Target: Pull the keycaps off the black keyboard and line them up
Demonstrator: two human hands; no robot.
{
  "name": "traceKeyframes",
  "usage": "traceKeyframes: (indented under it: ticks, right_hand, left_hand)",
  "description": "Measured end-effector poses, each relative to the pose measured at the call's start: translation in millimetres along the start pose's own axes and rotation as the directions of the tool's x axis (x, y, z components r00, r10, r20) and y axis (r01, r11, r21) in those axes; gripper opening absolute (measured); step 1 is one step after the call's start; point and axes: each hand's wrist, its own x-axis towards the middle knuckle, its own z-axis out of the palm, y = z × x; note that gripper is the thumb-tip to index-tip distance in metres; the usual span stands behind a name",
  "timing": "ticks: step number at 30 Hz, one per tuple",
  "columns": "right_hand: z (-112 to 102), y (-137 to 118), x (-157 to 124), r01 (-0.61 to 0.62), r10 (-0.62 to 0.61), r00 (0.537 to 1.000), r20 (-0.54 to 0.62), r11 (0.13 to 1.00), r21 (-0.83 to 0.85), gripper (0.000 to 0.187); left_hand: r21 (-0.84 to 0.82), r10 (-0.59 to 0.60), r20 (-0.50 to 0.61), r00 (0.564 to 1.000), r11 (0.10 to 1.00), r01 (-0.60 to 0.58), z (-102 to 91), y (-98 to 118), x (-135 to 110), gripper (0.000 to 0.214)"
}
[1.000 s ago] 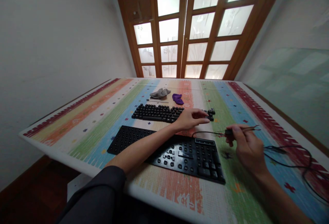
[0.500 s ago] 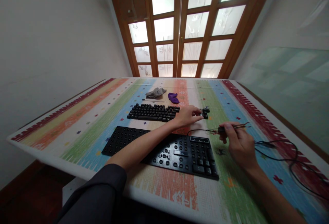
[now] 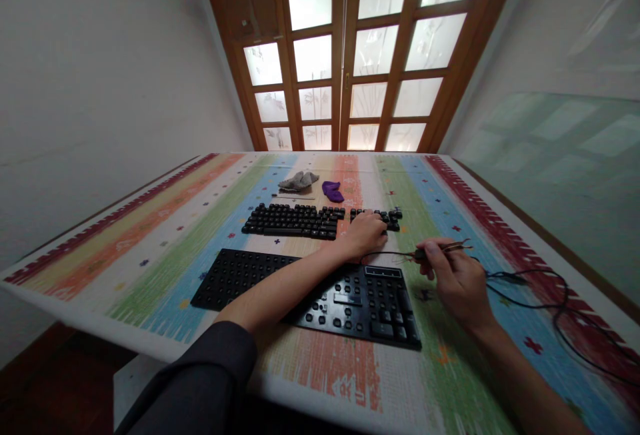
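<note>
My left hand (image 3: pixel 367 232) reaches over the right-hand group of loose black keycaps (image 3: pixel 392 220), its fingers curled down; what they hold, if anything, is hidden. Beyond my left forearm sits a larger block of keycaps (image 3: pixel 293 220) in rows. Under that forearm lies the black keyboard (image 3: pixel 350 300), most of its keys off, with several keycaps still on at its lower right. To the right of the keyboard, my right hand (image 3: pixel 453 282) is closed around a small black-handled tool (image 3: pixel 421 256) with thin wire ends, which looks like a keycap puller.
A grey crumpled cloth (image 3: pixel 299 182), a purple cloth (image 3: pixel 333 191) and a thin stick (image 3: pixel 295 197) lie behind the keycaps. A black cable (image 3: pixel 525 302) loops across the right side. The striped tablecloth (image 3: pixel 165 268) reaches back toward glazed wooden doors (image 3: pixel 345 88).
My left hand has moved slightly left and down from the keycaps at the far right, uncovering more of that group. My right hand keeps the tool. The view has shifted a little.
</note>
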Motion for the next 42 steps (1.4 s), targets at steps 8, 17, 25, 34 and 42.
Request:
traceKeyframes:
  ticks: [8, 17, 25, 34, 42]
  right_hand:
    - [0.1, -3.0, -0.5, 0.027, -0.027, 0.999, 0.023, 1.0, 0.016, 0.042]
    - [-0.7, 1.2, -1.2, -0.052, 0.04, 0.995, 0.089, 0.989, 0.138, 0.042]
    - [-4.3, -16.7, 1.1, -0.003, -0.097, 0.847, 0.523, 0.982, 0.188, 0.047]
    - [-3.6, -14.4, 0.2, 0.016, -0.117, 0.792, 0.599, 0.985, 0.171, 0.041]
    - [-2.6, -16.7, -3.1, -0.128, -0.085, 0.67, 0.738, 0.965, 0.227, 0.032]
  left_hand:
    - [0.013, -0.021, -0.014, 1.0, 1.0, 0.021, 0.9, -2.4, -1.7, 0.02]
    - [-0.018, -0.032, -0.036, 0.999, 0.999, 0.031, -7.5, -2.5, -8.1, 0.019]
    - [-0.243, 0.063, -0.074, 0.995, 0.967, -0.08, -20.6, 11.3, -62.3, 0.019]
    - [-0.305, 0.1, -0.124, 0.987, 0.943, -0.134, -11.3, 17.3, -92.3, 0.02]
    - [-0.334, 0.103, -0.119, 0.988, 0.932, -0.138, -11.4, 17.1, -91.2, 0.018]
